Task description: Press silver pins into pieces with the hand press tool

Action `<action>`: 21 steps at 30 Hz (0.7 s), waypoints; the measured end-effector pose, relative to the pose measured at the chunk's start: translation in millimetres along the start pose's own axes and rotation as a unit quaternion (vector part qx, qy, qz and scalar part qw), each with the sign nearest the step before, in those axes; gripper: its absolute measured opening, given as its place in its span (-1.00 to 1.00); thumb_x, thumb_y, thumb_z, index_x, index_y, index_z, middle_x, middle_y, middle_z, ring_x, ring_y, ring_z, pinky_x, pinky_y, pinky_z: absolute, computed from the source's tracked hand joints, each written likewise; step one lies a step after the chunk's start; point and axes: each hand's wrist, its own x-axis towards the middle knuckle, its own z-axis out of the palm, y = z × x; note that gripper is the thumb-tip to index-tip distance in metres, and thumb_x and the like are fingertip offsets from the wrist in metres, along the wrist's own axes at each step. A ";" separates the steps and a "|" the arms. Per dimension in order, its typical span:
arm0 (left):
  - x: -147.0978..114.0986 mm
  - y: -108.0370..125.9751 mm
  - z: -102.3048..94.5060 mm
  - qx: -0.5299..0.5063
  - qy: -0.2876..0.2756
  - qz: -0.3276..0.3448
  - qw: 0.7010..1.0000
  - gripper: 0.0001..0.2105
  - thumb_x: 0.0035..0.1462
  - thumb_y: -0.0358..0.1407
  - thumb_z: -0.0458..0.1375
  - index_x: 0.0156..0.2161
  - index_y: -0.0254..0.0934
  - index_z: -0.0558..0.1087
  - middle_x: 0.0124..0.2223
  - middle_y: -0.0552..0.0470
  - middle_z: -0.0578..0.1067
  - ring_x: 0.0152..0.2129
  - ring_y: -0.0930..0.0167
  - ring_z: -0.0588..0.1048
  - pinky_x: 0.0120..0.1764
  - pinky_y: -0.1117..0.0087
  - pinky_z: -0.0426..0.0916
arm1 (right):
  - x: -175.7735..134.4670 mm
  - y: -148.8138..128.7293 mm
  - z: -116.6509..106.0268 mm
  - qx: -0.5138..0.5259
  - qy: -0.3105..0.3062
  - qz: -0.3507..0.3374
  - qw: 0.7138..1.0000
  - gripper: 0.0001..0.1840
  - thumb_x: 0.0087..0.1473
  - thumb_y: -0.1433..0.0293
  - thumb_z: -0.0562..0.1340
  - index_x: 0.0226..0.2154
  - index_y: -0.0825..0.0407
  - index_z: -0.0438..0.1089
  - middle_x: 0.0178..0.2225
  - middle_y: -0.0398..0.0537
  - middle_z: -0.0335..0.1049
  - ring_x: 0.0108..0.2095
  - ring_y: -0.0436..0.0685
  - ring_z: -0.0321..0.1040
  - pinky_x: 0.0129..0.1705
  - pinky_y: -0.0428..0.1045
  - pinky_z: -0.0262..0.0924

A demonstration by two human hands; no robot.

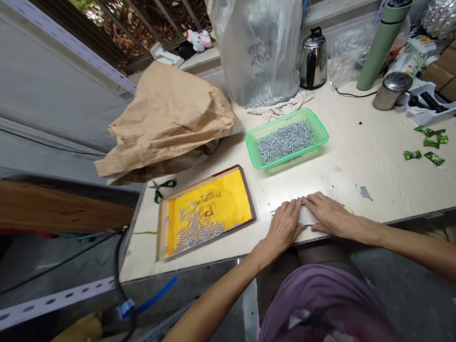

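Tabletop (pixel 347 130) w/ both hands (pixel 285 221) palm-dn.

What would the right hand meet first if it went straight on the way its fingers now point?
Most likely the left hand: its fingertips lie just ahead of those of the right hand, though the view leaves unclear whether they touch.

We log 1 bright-green basket (pixel 319 128), lattice pattern, silvery-grey screws (pixel 287 139) in it. Yellow sheet (pixel 232 196), dark print, brown tray edge (pixel 247 193). Pale grey strip (pixel 307 218). We also tag: tan paper bag (pixel 176 113), sage-green flask (pixel 380 51), silver kettle (pixel 319 58) with black handle, green wrappers (pixel 412 155), cream tabletop (pixel 349 170), purple shirt (pixel 320 293), whitish patches.
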 end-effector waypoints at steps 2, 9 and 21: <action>2.0 -1.5 -4.2 0.018 -0.031 -0.006 0.999 -0.42 0.17 -0.24 0.15 0.24 -0.30 0.06 0.08 -0.22 0.35 -0.05 0.18 0.37 -0.06 0.13 0.34 | -4.1 0.9 -2.0 -0.009 0.004 0.009 1.000 -0.39 -0.12 0.38 0.40 -0.02 0.17 0.24 -0.12 0.16 0.32 -0.13 0.28 0.22 -0.16 0.11 0.22; 0.3 4.8 -3.7 0.083 -0.041 -0.048 0.995 -0.78 0.26 -0.28 0.06 0.00 -0.22 0.35 -0.19 -0.04 0.47 -0.21 0.30 0.39 -0.24 0.30 0.32 | 3.0 -1.6 13.5 -0.024 0.025 -0.007 0.999 -0.93 0.11 0.51 0.17 -0.32 0.09 0.36 -0.36 -0.01 0.32 -0.31 0.15 0.21 -0.32 0.03 0.12; -17.7 26.0 36.7 0.018 0.117 -0.059 0.991 -0.60 0.31 -0.32 -0.07 0.22 -0.32 0.14 0.25 -0.25 0.23 0.25 0.17 0.15 0.16 0.05 0.26 | 19.5 28.1 -21.8 0.014 -0.039 -0.028 0.999 -0.73 0.14 0.31 0.21 -0.13 0.12 0.38 -0.23 0.10 0.39 -0.23 0.18 0.30 -0.21 0.04 0.19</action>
